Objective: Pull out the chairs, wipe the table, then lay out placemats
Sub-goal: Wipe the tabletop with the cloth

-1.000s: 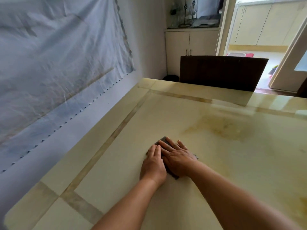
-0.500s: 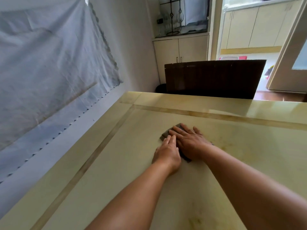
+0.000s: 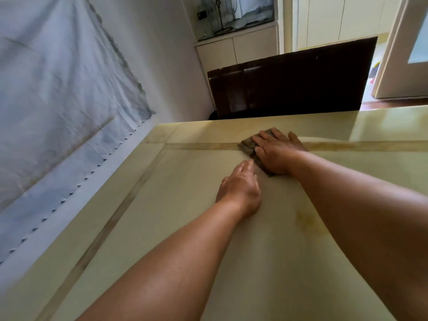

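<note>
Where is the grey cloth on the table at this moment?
In the head view the cloth lies flat under the right hand near the table's far edge, across the darker inlay stripe, before the dark chair.

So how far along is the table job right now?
Wiping is in hand: the right hand presses a folded grey-brown cloth flat near the far edge of the glossy cream stone table, while the left hand rests open beside it. Whether the dark wooden chair beyond the far edge is pulled out, I cannot tell. No placemats are visible, so laying them remains.
</note>
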Demonstrator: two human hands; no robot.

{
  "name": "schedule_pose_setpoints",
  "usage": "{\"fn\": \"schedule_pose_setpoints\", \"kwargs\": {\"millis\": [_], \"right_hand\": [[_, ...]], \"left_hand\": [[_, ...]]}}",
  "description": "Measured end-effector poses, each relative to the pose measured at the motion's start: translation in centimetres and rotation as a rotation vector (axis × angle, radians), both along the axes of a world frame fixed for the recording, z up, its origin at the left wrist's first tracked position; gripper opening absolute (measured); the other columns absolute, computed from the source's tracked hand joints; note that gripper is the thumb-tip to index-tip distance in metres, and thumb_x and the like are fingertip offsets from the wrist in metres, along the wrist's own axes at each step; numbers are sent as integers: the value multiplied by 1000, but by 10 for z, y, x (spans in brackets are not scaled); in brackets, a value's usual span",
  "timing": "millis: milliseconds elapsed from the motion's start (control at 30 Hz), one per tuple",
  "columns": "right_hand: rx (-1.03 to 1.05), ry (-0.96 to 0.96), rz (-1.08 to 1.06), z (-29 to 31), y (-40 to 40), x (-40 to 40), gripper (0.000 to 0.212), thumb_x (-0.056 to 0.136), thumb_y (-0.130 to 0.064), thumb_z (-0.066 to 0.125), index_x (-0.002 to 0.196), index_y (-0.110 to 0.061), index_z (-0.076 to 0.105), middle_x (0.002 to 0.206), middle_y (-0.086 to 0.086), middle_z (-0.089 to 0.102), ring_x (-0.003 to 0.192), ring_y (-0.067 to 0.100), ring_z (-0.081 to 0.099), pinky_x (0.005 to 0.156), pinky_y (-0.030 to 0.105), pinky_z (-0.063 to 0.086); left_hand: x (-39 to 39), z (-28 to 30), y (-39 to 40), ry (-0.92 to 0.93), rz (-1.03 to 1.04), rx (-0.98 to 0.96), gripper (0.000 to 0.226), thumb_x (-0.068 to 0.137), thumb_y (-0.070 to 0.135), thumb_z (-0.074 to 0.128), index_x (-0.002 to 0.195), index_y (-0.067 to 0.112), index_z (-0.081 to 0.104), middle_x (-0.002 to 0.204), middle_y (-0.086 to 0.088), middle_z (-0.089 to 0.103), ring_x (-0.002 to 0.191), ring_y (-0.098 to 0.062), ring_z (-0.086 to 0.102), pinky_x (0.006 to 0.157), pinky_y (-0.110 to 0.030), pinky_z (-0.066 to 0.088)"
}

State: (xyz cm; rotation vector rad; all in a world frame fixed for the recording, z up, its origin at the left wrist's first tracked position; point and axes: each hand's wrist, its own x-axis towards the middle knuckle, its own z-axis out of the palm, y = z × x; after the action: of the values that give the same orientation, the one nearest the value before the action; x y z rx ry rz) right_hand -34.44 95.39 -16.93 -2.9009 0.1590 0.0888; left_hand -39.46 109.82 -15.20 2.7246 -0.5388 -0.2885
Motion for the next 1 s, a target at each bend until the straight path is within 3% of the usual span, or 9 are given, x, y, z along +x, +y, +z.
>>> {"fn": "schedule_pose_setpoints", "kwargs": {"millis": [167, 333, 767, 933, 1000], "right_hand": [[-57, -71, -124, -9, -61, -11, 50, 100, -38, 18, 149, -31, 15, 159, -9, 11, 146, 16, 5, 116, 52, 7], [-23, -30, -144, -9, -79, -39, 52, 101, -40, 18, 151, -30, 8, 160, -8, 1, 147, 14, -5, 118, 44, 1], [5, 100, 305, 9, 16, -183, 52, 101, -45, 15, 146, -40, -12, 152, -17, -20, 139, 10, -26, 115, 32, -12], [23, 123, 402, 22, 74, -263, 52, 101, -44, 14, 146, -41, -12, 145, -21, -26, 137, 10, -29, 112, 28, -17], [27, 130, 438, 24, 98, -292, 52, 101, -44, 14, 147, -40, -11, 144, -21, -27, 136, 11, -31, 111, 28, -19]], "left_hand": [[-2, -1, 3, -15, -58, -43, 49, 101, 24, 24, 148, 19, 15, 158, 1, 14, 145, -15, 13, 119, -34, 14], [-14, -6, 25, -10, -41, -37, 48, 100, 25, 24, 148, 20, 18, 158, 2, 14, 145, -14, 12, 119, -35, 13], [-135, -7, 123, -27, 51, 92, 49, 101, 32, 22, 148, 28, 13, 159, 10, 2, 145, -5, -1, 117, -29, 2], [-181, -4, 146, -50, 46, 94, 61, 88, 40, 8, 147, 29, 18, 158, 11, 6, 145, -5, 2, 116, -29, 4], [-200, -5, 154, -38, 38, 84, 57, 92, 39, 11, 147, 28, 19, 158, 10, 9, 145, -5, 3, 116, -29, 5]]}}
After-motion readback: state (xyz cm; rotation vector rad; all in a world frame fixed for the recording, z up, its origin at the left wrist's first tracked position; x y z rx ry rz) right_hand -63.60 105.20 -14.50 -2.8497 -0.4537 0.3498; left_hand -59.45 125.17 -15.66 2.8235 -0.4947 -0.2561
